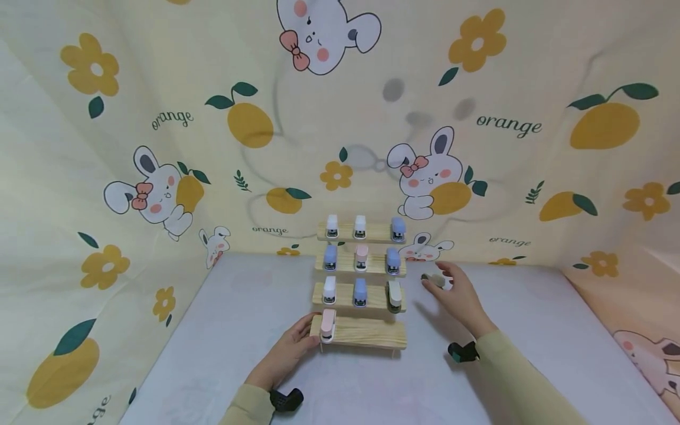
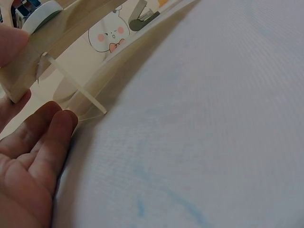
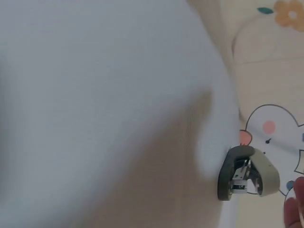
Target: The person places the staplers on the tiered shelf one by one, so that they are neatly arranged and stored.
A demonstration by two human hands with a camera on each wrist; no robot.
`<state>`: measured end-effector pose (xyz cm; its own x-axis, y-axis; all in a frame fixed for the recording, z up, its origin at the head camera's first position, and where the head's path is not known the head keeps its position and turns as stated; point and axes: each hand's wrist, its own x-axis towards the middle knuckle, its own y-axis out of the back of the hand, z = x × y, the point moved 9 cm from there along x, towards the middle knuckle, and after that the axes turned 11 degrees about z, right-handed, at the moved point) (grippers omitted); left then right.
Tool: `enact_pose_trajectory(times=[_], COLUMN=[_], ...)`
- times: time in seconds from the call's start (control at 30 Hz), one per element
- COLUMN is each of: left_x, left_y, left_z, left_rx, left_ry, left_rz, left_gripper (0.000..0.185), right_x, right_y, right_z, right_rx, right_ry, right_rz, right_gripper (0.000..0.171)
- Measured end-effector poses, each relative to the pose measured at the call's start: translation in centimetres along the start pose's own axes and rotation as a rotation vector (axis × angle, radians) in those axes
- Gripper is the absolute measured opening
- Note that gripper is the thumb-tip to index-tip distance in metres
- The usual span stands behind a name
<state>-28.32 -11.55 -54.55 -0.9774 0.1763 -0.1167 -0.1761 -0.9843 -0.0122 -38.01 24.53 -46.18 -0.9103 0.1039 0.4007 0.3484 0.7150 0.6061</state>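
Note:
My left hand [image 1: 289,349] grips the left end of the lowest board of a stepped wooden rack [image 1: 372,333], thumb in front. A pink stapler [image 1: 328,326] sits on that board beside the thumb. In the left wrist view the thumb lies against the board [image 2: 57,33], with other fingers [image 2: 52,142] below its end. My right hand [image 1: 461,300] is right of the rack, thumb and fingers spread around a grey-green stapler [image 1: 435,280]. The right wrist view shows this stapler [image 3: 259,171] on the table, a gap between it and the fingertips [image 3: 292,211].
Small white, blue, pink and grey-green staplers stand in rows on the upper boards, including a grey-green one [image 1: 394,295] at the right. A white cloth covers the table [image 1: 239,319]. Behind and at the sides hangs a printed curtain [image 1: 340,118] with rabbits and oranges.

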Motion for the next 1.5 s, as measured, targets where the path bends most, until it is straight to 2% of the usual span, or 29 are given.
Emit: enact_pose_trajectory(times=[0.2,0.6,0.83,1.07,1.17,1.5], left_x=[0.0,0.0,-0.2,-0.2,-0.2,-0.2], left_y=[-0.1,0.0,-0.3,-0.1,-0.1,0.1], left_z=[0.2,0.1,0.2,0.2,0.2,0.0], left_rx=[0.013,0.02,0.015,0.02,0.016,0.014], left_ry=[0.004,0.015,0.016,0.021,0.023,0.013], left_rz=[0.002,0.01,0.008,0.02,0.022,0.02], left_gripper=[0.062,0.062,0.061,0.061,0.061,0.062], right_x=[0.5,0.9,1.1,0.5,0.5,-0.3], right_y=[-1.5,-2.8,-3.0,-2.9,-2.7,-3.2], right_z=[1.0,3.3,5.5,6.5,6.7,7.6], right_rx=[-0.02,-0.037,-0.088,0.004,0.008,0.008], right_ry=[-0.05,-0.157,-0.244,-0.348,-0.373,-0.438], right_rz=[-0.109,-0.207,-0.195,-0.119,-0.097,-0.145], right_gripper=[0.077,0.095,0.085,0.075,0.069,0.063])
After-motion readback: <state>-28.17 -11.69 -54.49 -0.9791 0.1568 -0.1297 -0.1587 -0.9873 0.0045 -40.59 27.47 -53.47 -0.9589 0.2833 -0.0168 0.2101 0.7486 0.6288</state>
